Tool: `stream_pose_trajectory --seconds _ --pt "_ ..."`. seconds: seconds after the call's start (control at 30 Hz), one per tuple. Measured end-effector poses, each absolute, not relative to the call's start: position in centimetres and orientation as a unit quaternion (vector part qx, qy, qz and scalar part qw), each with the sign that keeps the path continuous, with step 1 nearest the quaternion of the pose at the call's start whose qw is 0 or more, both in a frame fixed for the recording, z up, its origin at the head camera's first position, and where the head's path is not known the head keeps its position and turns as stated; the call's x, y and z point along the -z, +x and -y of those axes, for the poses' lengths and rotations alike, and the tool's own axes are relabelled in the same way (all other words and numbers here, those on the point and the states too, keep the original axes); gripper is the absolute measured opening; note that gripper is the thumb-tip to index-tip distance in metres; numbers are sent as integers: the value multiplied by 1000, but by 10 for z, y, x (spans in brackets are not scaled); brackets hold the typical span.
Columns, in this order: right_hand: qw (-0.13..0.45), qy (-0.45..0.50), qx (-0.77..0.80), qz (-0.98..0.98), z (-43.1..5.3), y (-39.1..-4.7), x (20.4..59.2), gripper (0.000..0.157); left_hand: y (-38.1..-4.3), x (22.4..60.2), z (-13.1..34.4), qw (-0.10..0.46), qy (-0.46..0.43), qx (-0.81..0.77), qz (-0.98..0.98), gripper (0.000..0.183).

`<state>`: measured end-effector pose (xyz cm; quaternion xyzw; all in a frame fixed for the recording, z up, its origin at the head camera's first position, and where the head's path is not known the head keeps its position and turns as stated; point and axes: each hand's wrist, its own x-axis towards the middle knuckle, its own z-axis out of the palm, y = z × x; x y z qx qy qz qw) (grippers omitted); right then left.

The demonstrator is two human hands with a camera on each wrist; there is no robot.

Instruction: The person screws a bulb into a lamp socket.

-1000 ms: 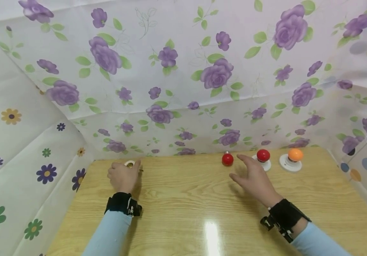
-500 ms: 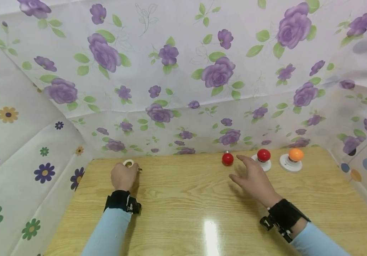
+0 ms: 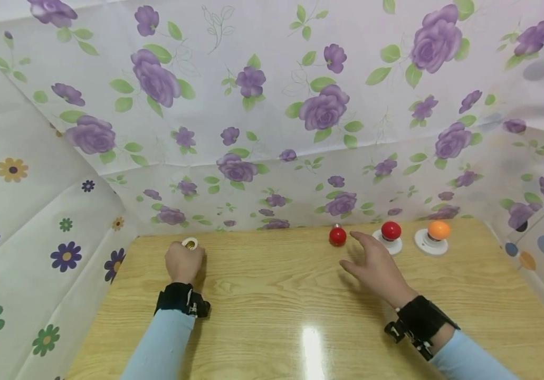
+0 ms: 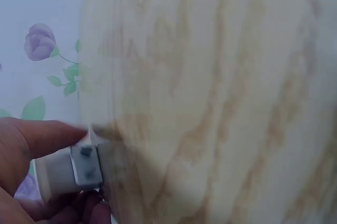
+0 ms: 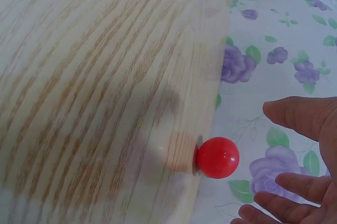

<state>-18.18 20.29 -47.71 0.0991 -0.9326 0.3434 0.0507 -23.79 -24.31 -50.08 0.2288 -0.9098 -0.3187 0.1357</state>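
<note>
At the table's far left, my left hand grips a white bulb socket with a brass-coloured inside, its opening facing up. In the left wrist view the thumb lies along one side of the socket and curled fingers along the other; a metal bracket with screws shows at its base. My right hand hovers over the table with thumb and fingers spread, holding nothing. Just left of its fingertips lies a loose red bulb, its metal cap towards the wall. The right wrist view shows that red bulb apart from the fingers.
Right of the right hand, another red bulb stands in a white base. Beside it an orange bulb stands in its own white base. Flower-printed sheeting rises behind the wooden table.
My left fingers have curled more closely round the socket, and the metal piece that stuck out at its right is now hidden. My right hand and the bulbs have stayed in place.
</note>
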Motion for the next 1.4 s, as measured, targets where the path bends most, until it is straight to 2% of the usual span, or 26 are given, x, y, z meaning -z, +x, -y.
stream_pose_trajectory --seconds 0.17,0.53,0.83,0.9,0.97,1.2,1.4 --pt "48 106 -341 933 -204 -182 476 75 -236 503 242 138 217 308 916 41" --pt "56 97 -328 938 -204 -186 475 75 -231 503 232 138 197 308 920 29" --pt "77 105 -331 935 -198 -189 473 80 -223 486 194 148 121 369 909 64" --pt "79 104 -331 935 -197 -190 472 79 -219 483 184 153 98 386 904 68" --pt "80 99 -332 935 -196 -190 472 78 -215 481 174 157 75 401 899 66" --pt "79 98 -331 935 -195 -194 472 76 -200 473 142 175 3 449 876 41" --pt "78 96 -331 936 -194 -201 472 76 -189 463 119 172 -45 447 877 40"
